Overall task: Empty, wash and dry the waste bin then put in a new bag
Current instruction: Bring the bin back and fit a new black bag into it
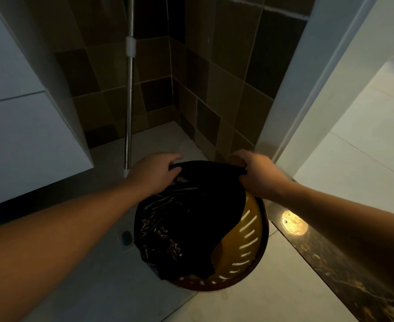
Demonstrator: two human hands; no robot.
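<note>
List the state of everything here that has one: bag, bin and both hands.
Bag: black, half in the bin, its top edge pulled up, draped over the left side.
Bin: yellow, slotted, upright on the floor, right inner wall bare.
Left hand: grips the bag's top edge.
Right hand: grips the bag's top edge on the other side.
Metal pole: upright in the tiled corner.

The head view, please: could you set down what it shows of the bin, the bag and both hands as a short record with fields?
bin: round yellow slotted plastic waste bin with a brown rim, standing on the pale tiled floor
bag: black plastic bag, draped over most of the bin's mouth; near right side uncovered
left hand: left hand grips the bag's far edge
right hand: right hand grips the same edge
behind: metal pole against the brown tiled wall
</note>
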